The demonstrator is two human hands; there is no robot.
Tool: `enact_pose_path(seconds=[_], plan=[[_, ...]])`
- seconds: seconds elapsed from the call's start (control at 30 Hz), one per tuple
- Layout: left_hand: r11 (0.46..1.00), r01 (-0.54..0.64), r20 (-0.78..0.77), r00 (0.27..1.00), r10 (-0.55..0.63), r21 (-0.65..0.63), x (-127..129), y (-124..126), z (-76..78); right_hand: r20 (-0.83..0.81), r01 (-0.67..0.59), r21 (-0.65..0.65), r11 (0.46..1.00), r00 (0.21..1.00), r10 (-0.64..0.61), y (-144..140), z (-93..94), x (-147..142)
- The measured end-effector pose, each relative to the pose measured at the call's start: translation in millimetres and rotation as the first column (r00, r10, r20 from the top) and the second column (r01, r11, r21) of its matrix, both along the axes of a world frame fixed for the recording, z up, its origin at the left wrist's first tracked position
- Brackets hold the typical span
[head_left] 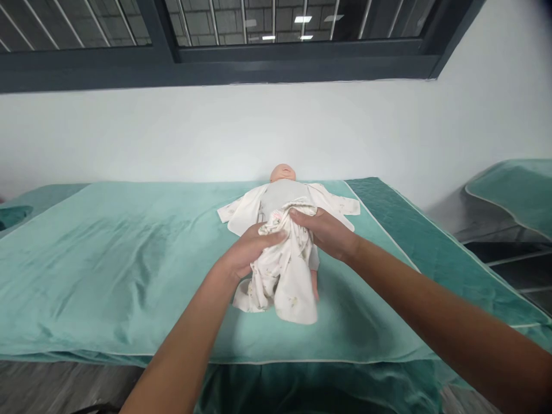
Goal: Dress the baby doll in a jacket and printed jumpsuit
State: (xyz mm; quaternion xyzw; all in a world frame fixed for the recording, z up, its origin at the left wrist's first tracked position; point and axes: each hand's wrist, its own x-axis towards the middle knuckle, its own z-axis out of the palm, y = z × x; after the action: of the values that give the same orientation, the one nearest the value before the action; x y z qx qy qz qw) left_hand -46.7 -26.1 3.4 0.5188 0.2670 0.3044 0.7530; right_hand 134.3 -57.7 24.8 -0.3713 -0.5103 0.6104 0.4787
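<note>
A baby doll (283, 172) lies on its back on the green bed cover, wearing a pale undershirt (282, 195). Spread out beneath its upper body is a white baby jacket (337, 202), sleeves stretched to both sides. A pair of white patterned baby pants (294, 290) hangs bunched above the doll's lower body. My left hand (252, 248) is closed on the left part of the waistband, thumb on top. Pinching its upper right side is my right hand (330, 233). One doll leg (314, 283) shows beside the pants; the other is hidden behind the cloth.
The bed has a light green cover (107, 259) with a darker green edge (414, 230). Behind it rises a white wall (194, 135) below a dark-framed window (297, 63) with bars. Another green-covered surface (517, 192) stands at the right.
</note>
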Motion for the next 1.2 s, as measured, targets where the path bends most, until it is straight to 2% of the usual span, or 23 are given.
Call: enact_pose_path(seconds=[0.07,0.1,0.17,0.23,0.3,0.4,0.47,0.57,0.63,0.73,0.8,0.87,1.03,1.13,1.2], plan=[[0.995,0.095,-0.096,0.991,-0.094,0.011,-4.5,0.1,-0.1,-0.07,0.027,-0.028,0.999,0.997,-0.029,0.9,-3.8,-1.8],[0.995,0.099,-0.099,0.99,-0.097,0.015,-5.3,0.5,-0.5,-0.09,0.05,-0.043,0.998,0.994,-0.054,1.1,-5.9,-2.4],[1.0,0.008,0.01,1.0,-0.008,0.012,-3.1,1.9,-1.9,-0.103,0.096,-0.061,0.994,0.989,-0.102,1.1,-9.6,-2.7],[0.993,-0.112,0.183,0.976,0.117,-0.04,3.1,3.5,-4.1,-0.062,0.105,-0.072,0.992,0.992,-0.11,-0.2,-12.2,-0.8],[0.983,-0.135,0.278,0.946,0.165,-0.123,10.9,4.5,-6.7,0.047,0.012,-0.109,0.994,0.999,-0.007,-2.7,-13.1,3.4],[0.972,-0.047,0.286,0.952,0.113,-0.229,20.9,3.7,-12.1,0.194,-0.173,-0.168,0.97,0.959,0.204,-7.0,-12.6,10.8],[0.965,-0.014,0.264,0.961,0.086,-0.262,24.7,1.9,-16.4,0.186,-0.161,-0.147,0.976,0.965,0.187,-8.2,-12.9,14.1],[0.972,-0.038,0.198,0.977,0.086,-0.234,25.6,-1.3,-20.7,0.014,0.001,-0.071,0.998,1.0,-0.001,-6.6,-14.8,15.9],[0.984,-0.037,0.109,0.992,0.057,-0.175,23.7,-3.6,-19.7,-0.097,0.099,-0.037,0.994,0.99,-0.102,-4.7,-15.8,16.4],[0.991,0.056,-0.033,0.998,-0.06,-0.12,20.6,-7.4,-12.1,-0.148,0.19,-0.027,0.981,0.97,-0.192,-4.9,-15.2,17.9],[0.989,0.083,-0.093,0.991,-0.094,-0.119,20.2,-10.8,-5.9,-0.142,0.216,-0.034,0.976,0.965,-0.219,-9.1,-15.5,19.7],[0.992,0.047,-0.122,0.991,-0.062,-0.119,21.2,-15.2,-1.9,-0.12,0.219,-0.065,0.974,0.967,-0.225,-17.4,-19.2,22.0],[0.997,-0.004,-0.178,0.984,-0.008,-0.071,23.1,-29.1,-5.3,-0.101,0.156,-0.25,0.956,0.977,-0.186,-55.3,-47.6,24.8],[0.998,0.06,-0.3,0.953,-0.05,0.024,22.7,-35.7,-10.1,-0.068,0.162,-0.359,0.919,0.978,-0.199,-80.9,-68.0,21.5],[0.979,0.128,-0.435,0.899,-0.048,0.156,23.6,-38.5,-12.5,-0.042,0.19,-0.402,0.896,0.973,-0.226,-93.4,-79.3,17.8]])
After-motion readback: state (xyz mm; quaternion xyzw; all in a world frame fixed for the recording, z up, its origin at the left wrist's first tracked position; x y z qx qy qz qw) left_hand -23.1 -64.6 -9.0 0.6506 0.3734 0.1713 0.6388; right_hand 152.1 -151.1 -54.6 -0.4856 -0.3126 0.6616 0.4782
